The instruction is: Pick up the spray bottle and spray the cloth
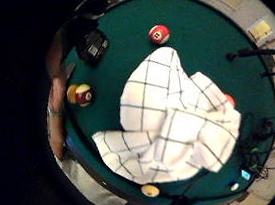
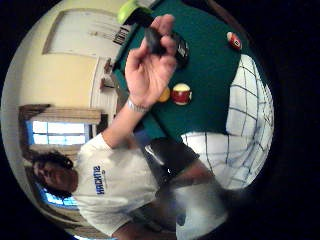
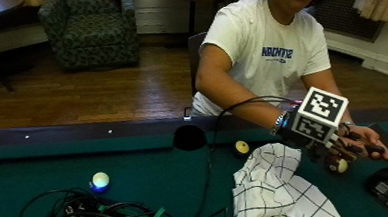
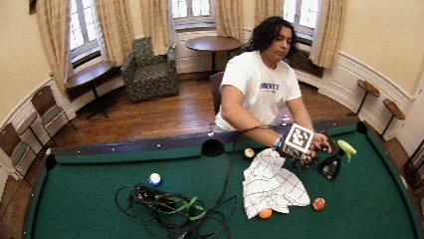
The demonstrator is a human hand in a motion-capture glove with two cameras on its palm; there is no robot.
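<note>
Your gloved right hand [image 3: 322, 146] sits mostly hidden behind what is strapped to it, so you cannot tell how it is set or whether it holds anything. It hovers above the near-rail edge of the checked cloth [image 3: 283, 193], just beside your bare left hand [image 3: 365, 145], which curls around something dark and hard to make out. The spray bottle [image 4: 333, 162] is on the felt to the right of the cloth, apart from both hands. The outside view cuts off all but part of its black body. Its long axis runs from that body to the green head, nearest your rail; upright or lying, you cannot tell.
</note>
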